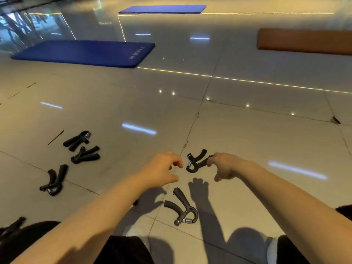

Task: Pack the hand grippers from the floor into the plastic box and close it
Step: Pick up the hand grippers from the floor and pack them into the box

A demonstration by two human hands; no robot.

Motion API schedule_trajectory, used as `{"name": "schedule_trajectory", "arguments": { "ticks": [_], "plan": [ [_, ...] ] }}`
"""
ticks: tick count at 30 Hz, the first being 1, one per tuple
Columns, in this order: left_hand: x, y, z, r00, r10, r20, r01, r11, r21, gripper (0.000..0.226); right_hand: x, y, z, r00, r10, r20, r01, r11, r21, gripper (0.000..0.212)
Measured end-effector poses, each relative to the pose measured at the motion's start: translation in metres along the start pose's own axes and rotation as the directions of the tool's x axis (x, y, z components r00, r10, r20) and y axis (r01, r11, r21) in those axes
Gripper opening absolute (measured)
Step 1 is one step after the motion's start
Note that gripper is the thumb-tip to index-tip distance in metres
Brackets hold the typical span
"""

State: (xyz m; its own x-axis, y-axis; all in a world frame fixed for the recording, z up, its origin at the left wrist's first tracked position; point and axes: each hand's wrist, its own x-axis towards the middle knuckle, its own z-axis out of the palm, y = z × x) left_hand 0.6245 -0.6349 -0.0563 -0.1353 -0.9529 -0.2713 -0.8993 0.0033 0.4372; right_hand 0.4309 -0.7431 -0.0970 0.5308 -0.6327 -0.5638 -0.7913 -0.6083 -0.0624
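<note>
Several black hand grippers lie on the tiled floor. My right hand [225, 165] pinches one handle tip of a hand gripper [196, 161] straight ahead. My left hand [163, 170] hovers just left of that gripper with fingers loosely curled, holding nothing. Another hand gripper [183, 207] lies closer to me, between my arms. Three more hand grippers lie to the left: one far [77, 140], one in the middle [85, 154], one nearer [54, 181]. A further one [11, 227] shows at the left edge. No plastic box is in view.
A dark blue exercise mat [83, 52] lies far left, a second blue mat [162, 8] farther back, and a brown mat [304, 41] at the far right. My knees in dark clothing fill the bottom edge. The glossy floor tiles have cracks.
</note>
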Motion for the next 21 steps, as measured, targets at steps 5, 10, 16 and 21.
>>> {"name": "schedule_trajectory", "arguments": {
  "ticks": [5,10,16,21],
  "plan": [
    [0.059,-0.041,0.086,0.978,-0.202,0.061,0.21,0.899,-0.385,0.034,0.077,0.036,0.05,0.999,0.023,0.036,-0.021,0.999,-0.04,0.048],
    [0.078,-0.1,0.159,0.961,-0.192,0.197,0.209,0.976,-0.066,0.066,0.154,0.054,0.105,0.992,0.118,0.04,-0.119,0.992,0.033,0.063],
    [0.093,-0.163,0.204,0.858,0.01,0.513,-0.235,0.897,0.375,0.107,0.221,0.062,0.111,0.99,0.042,-0.134,-0.039,0.999,0.024,0.069],
    [0.1,-0.176,0.218,0.891,0.264,0.368,-0.398,0.844,0.359,0.102,0.226,0.064,0.123,0.993,0.027,-0.119,-0.035,0.997,-0.064,0.073]
  ]
}}
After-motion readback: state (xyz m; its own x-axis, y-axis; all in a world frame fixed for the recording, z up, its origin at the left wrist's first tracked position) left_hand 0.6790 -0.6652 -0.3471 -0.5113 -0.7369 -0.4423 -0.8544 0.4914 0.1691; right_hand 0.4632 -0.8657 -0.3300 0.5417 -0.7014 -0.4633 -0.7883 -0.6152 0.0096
